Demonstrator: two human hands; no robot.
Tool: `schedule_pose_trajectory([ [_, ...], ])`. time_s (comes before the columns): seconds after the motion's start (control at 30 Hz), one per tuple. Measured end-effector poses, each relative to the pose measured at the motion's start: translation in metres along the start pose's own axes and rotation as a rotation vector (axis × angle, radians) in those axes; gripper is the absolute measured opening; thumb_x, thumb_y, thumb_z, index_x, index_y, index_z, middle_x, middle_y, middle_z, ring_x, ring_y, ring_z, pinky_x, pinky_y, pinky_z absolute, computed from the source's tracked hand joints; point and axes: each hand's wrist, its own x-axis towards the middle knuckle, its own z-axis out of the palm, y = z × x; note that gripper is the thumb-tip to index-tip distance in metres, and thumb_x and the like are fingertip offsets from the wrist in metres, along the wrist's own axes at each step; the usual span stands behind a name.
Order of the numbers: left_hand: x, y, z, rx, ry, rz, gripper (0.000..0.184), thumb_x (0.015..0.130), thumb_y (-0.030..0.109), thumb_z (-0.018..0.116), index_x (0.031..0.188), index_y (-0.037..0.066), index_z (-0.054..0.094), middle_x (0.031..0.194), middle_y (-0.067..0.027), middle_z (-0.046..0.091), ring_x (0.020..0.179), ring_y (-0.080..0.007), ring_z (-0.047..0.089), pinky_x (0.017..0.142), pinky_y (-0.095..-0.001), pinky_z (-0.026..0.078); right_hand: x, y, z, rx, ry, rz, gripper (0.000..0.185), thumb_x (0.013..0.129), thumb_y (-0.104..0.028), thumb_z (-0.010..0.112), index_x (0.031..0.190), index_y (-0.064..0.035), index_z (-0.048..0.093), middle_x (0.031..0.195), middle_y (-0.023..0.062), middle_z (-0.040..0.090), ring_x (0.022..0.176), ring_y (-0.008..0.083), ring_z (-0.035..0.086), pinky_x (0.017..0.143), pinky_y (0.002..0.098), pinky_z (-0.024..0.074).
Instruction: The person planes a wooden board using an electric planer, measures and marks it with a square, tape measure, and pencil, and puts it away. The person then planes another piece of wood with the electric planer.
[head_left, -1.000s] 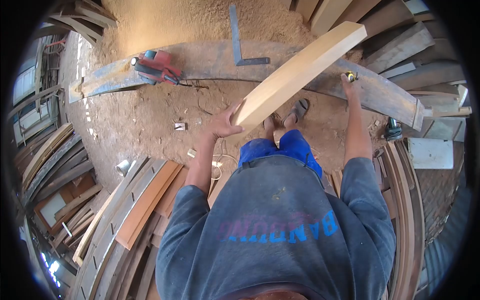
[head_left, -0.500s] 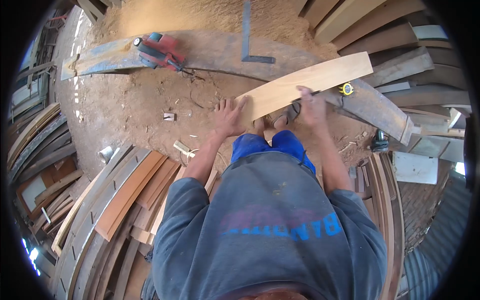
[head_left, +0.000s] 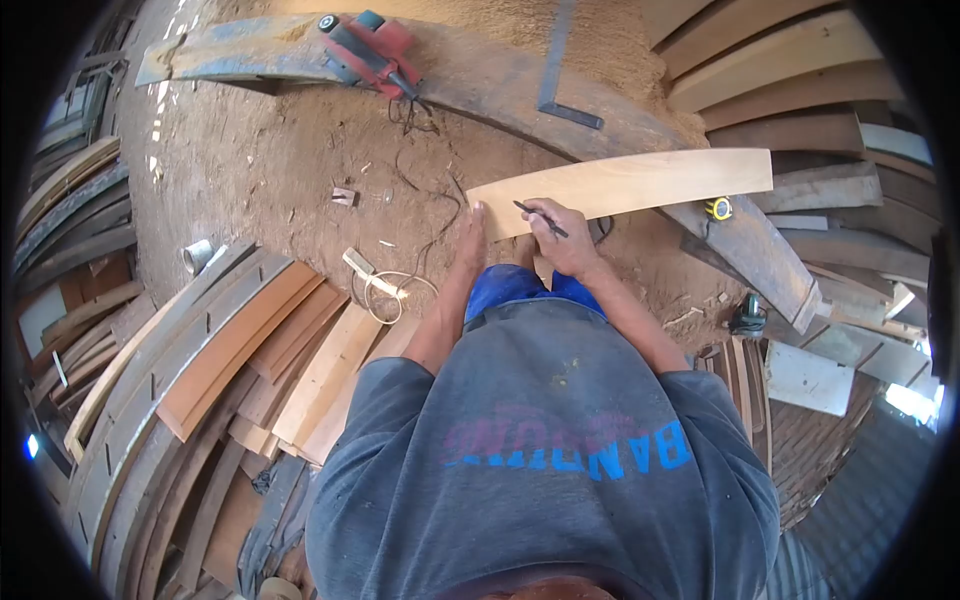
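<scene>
A pale wooden board (head_left: 640,184) lies across in front of my knees, its right part over a long weathered beam (head_left: 480,80). My left hand (head_left: 472,240) grips the board's left end, the fingers along the end edge and partly hidden. Over the board's left part, my right hand (head_left: 560,242) is closed around a dark pencil (head_left: 540,219), its tip pointing up and left, close to the wood. Whether the tip touches the surface I cannot tell. Right of the board, a yellow tape measure (head_left: 719,208) rests on the beam.
On the beam are a red power planer (head_left: 370,52) with a cord and a metal try square (head_left: 570,113). Stacked planks (head_left: 240,350) stand at left, more boards (head_left: 800,80) at right. A dark green tool (head_left: 748,316) sits on the sawdust-covered ground.
My right hand has moved left with the pencil, toward the board's left end. The board has turned slightly, and my left hand has shifted from its top to the end edge.
</scene>
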Motion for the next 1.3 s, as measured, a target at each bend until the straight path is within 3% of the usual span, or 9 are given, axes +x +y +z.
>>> schedule_pose_trajectory([
  [0.03, 0.003, -0.001, -0.004, -0.078, -0.029, -0.031, 0.059, 0.109, 0.051, 0.039, 0.139, 0.003, 0.055, 0.130, -0.0098, 0.063, 0.118, -0.0208, 0.059, 0.107, -0.0374, 0.044, 0.004, -0.003, 0.007, -0.019, -0.014, -0.052, 0.030, 0.094, -0.022, 0.064, 0.113, 0.0001, 0.070, 0.097, 0.0159, 0.074, 0.090, 0.0217, 0.071, 0.081, 0.0326, 0.0542],
  [0.23, 0.000, 0.005, -0.001, -0.199, -0.086, -0.058, 0.077, 0.108, 0.063, 0.017, 0.141, 0.004, 0.054, 0.134, -0.0110, 0.062, 0.123, -0.0244, 0.059, 0.109, -0.0397, 0.045, 0.020, -0.012, 0.040, -0.168, -0.123, -0.182, 0.028, 0.094, -0.022, 0.060, 0.110, -0.0024, 0.070, 0.094, 0.0217, 0.071, 0.086, 0.0369, 0.069, 0.080, 0.0450, 0.0538],
  [0.33, 0.001, 0.002, -0.003, -0.205, -0.035, -0.036, 0.079, 0.107, 0.064, 0.017, 0.130, 0.003, 0.061, 0.124, -0.0109, 0.069, 0.114, -0.0239, 0.064, 0.100, -0.0403, 0.049, 0.029, -0.003, 0.050, -0.204, -0.070, -0.182, 0.027, 0.093, -0.022, 0.060, 0.109, -0.0029, 0.069, 0.092, 0.0219, 0.070, 0.086, 0.0384, 0.068, 0.080, 0.0459, 0.0535],
  [0.47, 0.017, -0.023, -0.019, -0.184, -0.064, -0.023, 0.080, 0.107, 0.064, 0.014, 0.132, 0.004, 0.062, 0.125, -0.0110, 0.069, 0.116, -0.0242, 0.064, 0.104, -0.0399, 0.047, 0.020, 0.013, 0.053, -0.219, -0.221, -0.203, 0.025, 0.094, -0.022, 0.059, 0.107, -0.0030, 0.069, 0.091, 0.0210, 0.071, 0.087, 0.0385, 0.068, 0.081, 0.0456, 0.0535],
  [0.53, 0.016, -0.022, -0.013, -0.187, 0.014, -0.045, 0.078, 0.108, 0.062, 0.016, 0.128, 0.003, 0.063, 0.122, -0.0110, 0.071, 0.112, -0.0245, 0.066, 0.102, -0.0404, 0.049, 0.024, 0.005, 0.049, -0.211, -0.105, -0.162, 0.024, 0.093, -0.021, 0.059, 0.105, -0.0035, 0.070, 0.091, 0.0205, 0.071, 0.088, 0.0384, 0.068, 0.082, 0.0455, 0.0535],
  [0.57, 0.014, -0.022, -0.012, -0.180, 0.008, -0.046, 0.079, 0.107, 0.063, 0.016, 0.128, 0.003, 0.063, 0.122, -0.0107, 0.071, 0.113, -0.0247, 0.066, 0.102, -0.0405, 0.049, 0.025, 0.002, 0.050, -0.203, -0.050, -0.141, 0.023, 0.093, -0.021, 0.059, 0.105, -0.0037, 0.070, 0.092, 0.0202, 0.071, 0.088, 0.0384, 0.068, 0.082, 0.0455, 0.0535],
  [0.67, 0.017, -0.020, -0.014, -0.174, -0.033, -0.039, 0.080, 0.107, 0.065, 0.016, 0.129, 0.004, 0.063, 0.122, -0.0099, 0.071, 0.113, -0.0248, 0.066, 0.102, -0.0405, 0.049, 0.019, 0.009, 0.049, -0.256, -0.282, -0.233, 0.024, 0.093, -0.022, 0.059, 0.105, -0.0038, 0.070, 0.092, 0.0195, 0.071, 0.088, 0.0378, 0.069, 0.082, 0.0454, 0.0536],
  [0.8, 0.010, -0.014, -0.009, -0.227, -0.077, -0.021, 0.081, 0.106, 0.067, 0.015, 0.130, 0.005, 0.063, 0.121, -0.0090, 0.071, 0.114, -0.0235, 0.066, 0.101, -0.0396, 0.050, 0.028, -0.004, 0.048, -0.193, -0.182, -0.120, 0.028, 0.093, -0.024, 0.058, 0.108, -0.0030, 0.070, 0.095, 0.0201, 0.071, 0.090, 0.0372, 0.068, 0.083, 0.0451, 0.0531],
  [1.3, 0.016, -0.025, -0.010, -0.261, -0.013, -0.039, 0.078, 0.105, 0.069, 0.020, 0.129, 0.008, 0.063, 0.120, -0.0091, 0.070, 0.110, -0.0218, 0.066, 0.096, -0.0380, 0.052, 0.034, 0.011, 0.051, -0.191, -0.187, -0.168, 0.032, 0.095, -0.026, 0.060, 0.115, -0.0034, 0.068, 0.105, 0.0199, 0.070, 0.097, 0.0376, 0.065, 0.089, 0.0439, 0.0520],
])
